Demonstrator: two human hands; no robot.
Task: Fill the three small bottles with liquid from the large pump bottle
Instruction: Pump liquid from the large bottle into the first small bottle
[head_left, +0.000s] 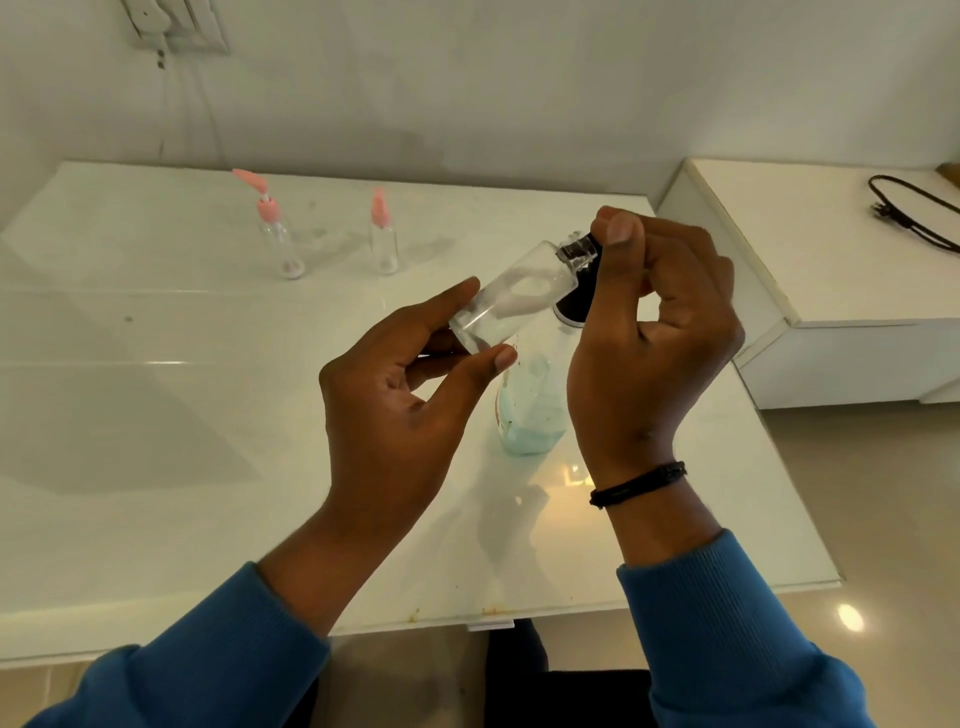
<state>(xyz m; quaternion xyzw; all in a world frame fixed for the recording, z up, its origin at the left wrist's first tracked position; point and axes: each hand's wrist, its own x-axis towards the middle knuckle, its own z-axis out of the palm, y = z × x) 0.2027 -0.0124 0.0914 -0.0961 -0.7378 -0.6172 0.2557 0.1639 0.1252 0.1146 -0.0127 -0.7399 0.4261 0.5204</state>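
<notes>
My left hand (410, 384) holds a small clear bottle (511, 296) by its base, tilted with the neck pointing up and to the right. At that neck, my right hand (660, 332) pinches a dark cap or nozzle (582, 252) between thumb and fingers. Below both hands stands the large pump bottle (530, 410), clear with pale blue liquid low inside; its dark top is partly hidden behind my right hand. Two other small clear bottles with pink pump tops stand upright at the back of the table, one at the left (280, 239) and one further right (383, 239).
The white glossy table (156, 415) runs to a wall at the back. A lower white cabinet (831, 291) sits to the right, with a black cable (909, 213) on top. Tiled floor lies beyond the table's right edge.
</notes>
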